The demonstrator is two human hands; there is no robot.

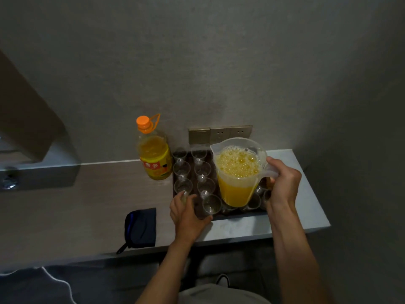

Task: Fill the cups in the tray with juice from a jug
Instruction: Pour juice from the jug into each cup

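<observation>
A clear plastic jug [237, 172] full of foamy orange juice hangs upright over the right half of a dark tray [238, 214]. My right hand [283, 183] grips its handle. Several small clear cups [202, 170] stand in rows in the tray; those I can see look empty. My left hand [186, 212] is at the tray's front left corner, fingers curled round a cup [183, 197] there that shows a little yellow. The jug hides the cups on the right.
A big juice bottle [154, 154] with an orange cap stands left of the tray. A dark pouch [140, 228] lies near the counter's front edge. Wall sockets [220, 133] sit behind the tray. The counter ends just right of the tray.
</observation>
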